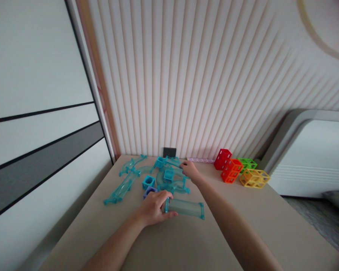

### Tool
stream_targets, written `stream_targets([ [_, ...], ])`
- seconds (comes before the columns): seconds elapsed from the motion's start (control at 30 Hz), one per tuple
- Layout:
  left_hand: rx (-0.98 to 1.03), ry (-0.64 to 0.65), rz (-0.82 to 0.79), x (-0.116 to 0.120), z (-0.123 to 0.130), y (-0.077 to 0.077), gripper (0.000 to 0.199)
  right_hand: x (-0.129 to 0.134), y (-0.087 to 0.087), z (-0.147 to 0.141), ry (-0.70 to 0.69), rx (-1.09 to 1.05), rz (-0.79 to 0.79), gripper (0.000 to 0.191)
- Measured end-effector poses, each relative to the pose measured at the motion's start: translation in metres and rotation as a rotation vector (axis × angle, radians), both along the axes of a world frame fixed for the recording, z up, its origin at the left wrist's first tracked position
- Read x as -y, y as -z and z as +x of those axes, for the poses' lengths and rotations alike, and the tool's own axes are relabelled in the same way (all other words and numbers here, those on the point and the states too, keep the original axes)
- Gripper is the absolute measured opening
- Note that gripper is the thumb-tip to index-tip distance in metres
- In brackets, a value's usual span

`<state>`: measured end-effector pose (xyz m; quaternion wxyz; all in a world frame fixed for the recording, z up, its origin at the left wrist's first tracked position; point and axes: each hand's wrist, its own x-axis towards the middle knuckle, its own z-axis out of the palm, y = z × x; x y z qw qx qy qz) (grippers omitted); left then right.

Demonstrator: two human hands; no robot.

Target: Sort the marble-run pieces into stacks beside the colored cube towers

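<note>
My left hand (156, 209) is closed on one end of a straight, clear teal marble-run track (186, 208), which points to the right just above or on the table. Beside those knuckles sits a purple-blue ring block (149, 191), partly covered, with a teal ring block (148, 182) behind it. Farther back, my right hand (189, 169) pinches the right end of another teal track piece (173, 162); its fingertips are small and partly hidden. Curved teal track (161, 180) and a teal square block (168, 175) lie between the two hands.
More clear teal track pieces (124, 188) lie at the left. Red (222, 159), orange (231, 171), green (247, 164) and yellow (254, 178) frame blocks stand at the right. A black box (169, 152) is against the ribbed wall (164, 75). A white cabinet (39, 158) borders the left.
</note>
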<state>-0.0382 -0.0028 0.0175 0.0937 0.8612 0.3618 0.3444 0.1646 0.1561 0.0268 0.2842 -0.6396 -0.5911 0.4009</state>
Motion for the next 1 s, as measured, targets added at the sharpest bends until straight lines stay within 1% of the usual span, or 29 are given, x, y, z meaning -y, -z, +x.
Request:
stream_targets([
  [0.1,0.003,0.002,-0.002,0.000,0.000,0.001,0.046,0.000,-0.001,0.002,0.020,-0.060,-0.021,0.034],
  [0.17,0.002,0.001,0.000,0.000,0.000,0.001,0.046,-0.001,-0.003,0.003,0.030,-0.097,0.001,0.034],
  [0.27,-0.001,-0.013,0.009,0.000,0.001,0.001,0.046,0.001,-0.007,0.007,0.040,-0.150,0.098,0.029],
  [0.33,-0.006,-0.021,0.014,0.000,0.001,0.001,0.046,0.006,-0.012,0.010,0.035,-0.187,0.198,0.032],
  [0.43,-0.003,-0.034,0.019,0.000,0.001,-0.001,0.046,0.022,-0.020,0.016,0.007,-0.243,0.359,0.040],
  [0.5,0.000,-0.049,0.016,0.001,0.001,-0.003,0.044,0.038,-0.024,0.022,-0.009,-0.267,0.452,0.043],
  [0.6,0.008,-0.075,-0.011,0.002,0.004,-0.005,0.042,0.071,-0.026,0.035,-0.018,-0.270,0.579,0.039],
  [0.63,0.018,-0.083,-0.029,0.003,0.005,-0.006,0.043,0.082,-0.026,0.041,-0.035,-0.257,0.635,0.033],
  [0.7,0.048,-0.102,-0.079,0.004,0.007,-0.007,0.044,0.104,-0.024,0.054,-0.077,-0.123,0.891,0.025],
  [0.77,0.093,-0.124,-0.155,0.006,0.009,-0.009,0.047,0.122,-0.019,0.066,-0.129,-0.005,1.046,0.024],
  [0.87,0.198,-0.155,-0.282,0.007,0.011,-0.011,0.052,0.139,-0.010,0.079,-0.191,0.113,1.175,0.031],
  [1.0,0.337,-0.159,-0.376,0.007,0.013,-0.009,0.055,0.148,-0.001,0.086,-0.274,0.207,1.244,0.044],
])
